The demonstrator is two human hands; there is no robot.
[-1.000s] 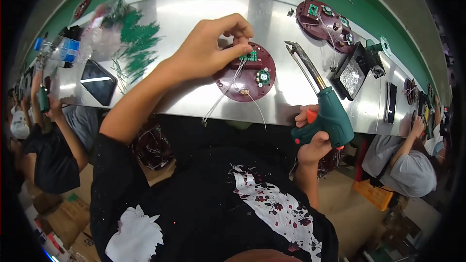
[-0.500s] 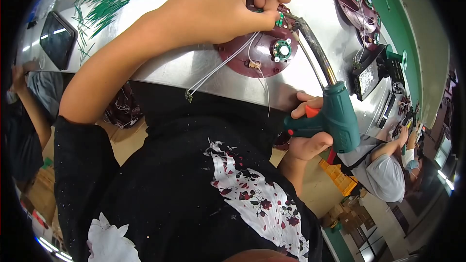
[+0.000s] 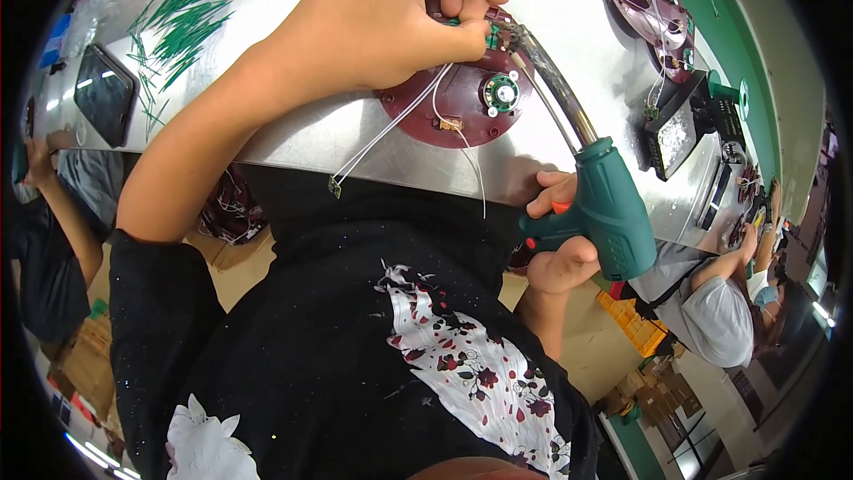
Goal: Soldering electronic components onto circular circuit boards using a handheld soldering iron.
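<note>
A maroon round plastic housing (image 3: pixel 409 114) lies at the table's front edge. It carries a small green circuit board (image 3: pixel 492 35), a round speaker-like part (image 3: pixel 502 92) and a small tan connector (image 3: pixel 451 124). My left hand (image 3: pixel 391 22) reaches over the housing with thumb and fingers pinched beside the board; what they hold is hidden. In my right hand (image 3: pixel 562 268) is a green soldering gun (image 3: pixel 613 204) with a red trigger. Its dark curved tube and thin rod point at the board, with the tip by my left fingertips. White wires (image 3: pixel 391 124) hang toward me, ending in a tiny board (image 3: pixel 335 185).
Green wires (image 3: pixel 191 9) lie piled at the far left, near a black phone-like device (image 3: pixel 105 93). More maroon housings (image 3: pixel 644 0) sit at the right, before a black tray (image 3: pixel 673 142) and green spool (image 3: pixel 743 98). Co-workers sit on both sides, one in a grey shirt (image 3: pixel 711 320).
The view has shifted slightly, so the housing and both hands appear a little further left. My left pinch and right grip on the soldering gun look the same.
</note>
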